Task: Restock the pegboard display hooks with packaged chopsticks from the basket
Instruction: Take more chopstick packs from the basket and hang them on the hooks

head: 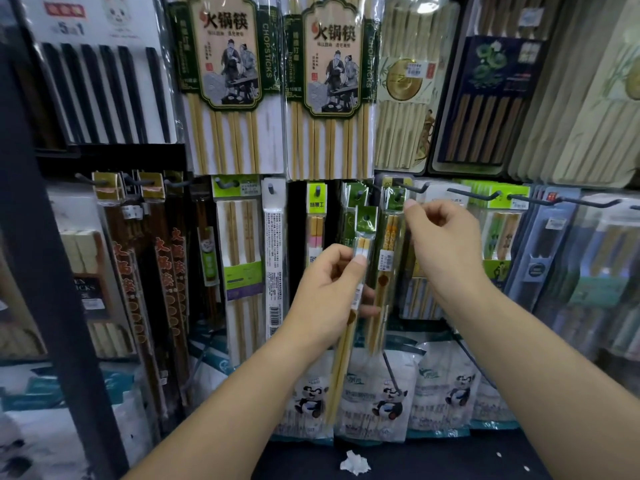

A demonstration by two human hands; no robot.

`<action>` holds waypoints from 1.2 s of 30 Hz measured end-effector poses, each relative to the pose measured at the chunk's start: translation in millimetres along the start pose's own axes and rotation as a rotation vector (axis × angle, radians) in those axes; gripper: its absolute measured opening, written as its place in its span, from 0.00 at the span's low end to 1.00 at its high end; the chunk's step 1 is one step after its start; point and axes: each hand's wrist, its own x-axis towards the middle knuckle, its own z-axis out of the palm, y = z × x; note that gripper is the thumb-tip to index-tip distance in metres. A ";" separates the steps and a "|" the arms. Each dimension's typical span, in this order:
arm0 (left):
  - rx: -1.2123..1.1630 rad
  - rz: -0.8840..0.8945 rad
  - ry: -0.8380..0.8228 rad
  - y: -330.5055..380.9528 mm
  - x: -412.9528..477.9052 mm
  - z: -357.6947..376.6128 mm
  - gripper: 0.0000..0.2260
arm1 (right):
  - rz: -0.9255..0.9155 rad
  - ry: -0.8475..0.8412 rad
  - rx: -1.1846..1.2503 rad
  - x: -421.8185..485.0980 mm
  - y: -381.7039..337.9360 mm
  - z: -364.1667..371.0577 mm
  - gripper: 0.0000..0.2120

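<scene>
As my left fingers (358, 263) grip the slim green-topped chopstick pack (365, 230) and right fingers (412, 204) pinch the hung pack (389, 258), I'd square the slim pack's hole to the dark hook (400, 194).

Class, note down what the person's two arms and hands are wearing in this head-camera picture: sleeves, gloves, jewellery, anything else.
The left forearm and right forearm are bare to the picture's lower edge; no sleeve shows. The left hand and right hand wear no gloves, and no ring, watch or bracelet is visible.
</scene>
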 end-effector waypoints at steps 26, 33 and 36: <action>0.522 0.227 0.035 10.7 31.4 24.0 0.04 | -0.021 -0.047 0.081 17.6 -5.8 3.7 0.18; 0.576 0.242 0.054 10.5 31.2 24.5 0.05 | 0.002 -0.060 0.118 21.3 -4.1 5.4 0.16; 0.595 0.237 0.054 10.6 30.4 24.5 0.06 | 0.000 -0.067 0.123 21.3 -1.4 4.6 0.16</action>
